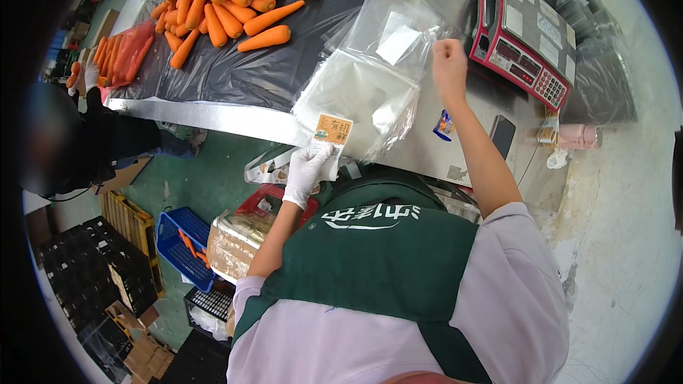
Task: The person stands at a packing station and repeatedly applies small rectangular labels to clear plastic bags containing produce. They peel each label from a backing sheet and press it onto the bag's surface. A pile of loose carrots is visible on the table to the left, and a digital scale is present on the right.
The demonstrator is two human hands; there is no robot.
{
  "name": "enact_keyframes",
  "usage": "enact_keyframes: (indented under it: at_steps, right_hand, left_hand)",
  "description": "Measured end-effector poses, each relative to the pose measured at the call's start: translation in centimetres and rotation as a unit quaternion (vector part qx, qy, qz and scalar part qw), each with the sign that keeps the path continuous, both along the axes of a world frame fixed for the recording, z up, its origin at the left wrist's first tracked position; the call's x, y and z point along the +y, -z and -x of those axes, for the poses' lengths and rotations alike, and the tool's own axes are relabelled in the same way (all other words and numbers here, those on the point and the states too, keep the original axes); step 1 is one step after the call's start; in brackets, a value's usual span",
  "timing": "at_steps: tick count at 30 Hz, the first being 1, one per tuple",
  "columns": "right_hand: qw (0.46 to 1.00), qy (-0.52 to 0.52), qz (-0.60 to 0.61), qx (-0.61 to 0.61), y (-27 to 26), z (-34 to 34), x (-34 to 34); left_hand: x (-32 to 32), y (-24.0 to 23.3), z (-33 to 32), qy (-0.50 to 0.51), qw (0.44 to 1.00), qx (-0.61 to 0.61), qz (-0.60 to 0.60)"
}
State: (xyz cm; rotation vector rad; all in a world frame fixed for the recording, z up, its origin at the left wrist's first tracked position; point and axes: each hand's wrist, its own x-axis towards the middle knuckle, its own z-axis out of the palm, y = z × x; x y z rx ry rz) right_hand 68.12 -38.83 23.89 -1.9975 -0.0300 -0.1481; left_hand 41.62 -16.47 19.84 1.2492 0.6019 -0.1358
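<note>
My left hand (308, 172), in a white glove, grips a printed paper label (332, 136) with an orange top part. The label is over the near edge of a stack of clear plastic bags (363, 85). White paper slips (396, 42) lie among the bags' upper part. My right hand (450, 64) is bare and curled into a fist, just right of the bags and left of a red digital scale (525, 48). No object shows in that fist; its inner side is partly hidden. A small blue snack packet (443, 126) lies below it on the metal table (421, 154).
Carrots (229, 0) are heaped on black plastic sheeting (224, 74). At left, a person's gloved hand (92, 74) is at a red bag (133, 53) of carrots. A phone (502, 136) and pink bottle (579, 136) are at right. A blue crate (184, 248) stands on the floor.
</note>
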Motion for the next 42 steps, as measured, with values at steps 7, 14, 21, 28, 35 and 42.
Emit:
enact_keyframes:
  at_steps: [7, 14, 21, 28, 35, 42]
  right_hand:
    - [0.892, -0.402, -0.014, 0.205, 0.3, 11.2, 5.1]
    - [0.91, -0.375, 0.052, 0.169, -0.7, 14.1, 5.6]
    - [0.955, -0.269, 0.06, 0.111, 2.0, 6.5, 4.4]
    - [0.894, -0.234, 0.382, -0.004, 4.4, 3.3, 5.8]
    - [0.882, -0.314, 0.326, -0.131, 5.9, 5.3, 4.1]
    - [0.815, -0.387, 0.384, -0.195, 8.3, 7.3, 3.3]
  left_hand:
    - [-1.7, -1.2, -2.0, 0.019, 0.998, -0.038, -0.041]
    - [-2.1, -2.2, -4.2, -0.053, 0.994, -0.092, -0.019]
    - [-2.3, 1.0, -1.5, 0.026, 0.998, -0.007, -0.058]
    - [-1.8, 0.4, -2.0, 0.011, 0.999, 0.011, -0.044]
    - [-0.4, 0.5, -0.6, -0.061, 0.998, 0.02, -0.006]
    - [0.7, 0.7, -0.4, -0.123, 0.992, 0.009, 0.019]
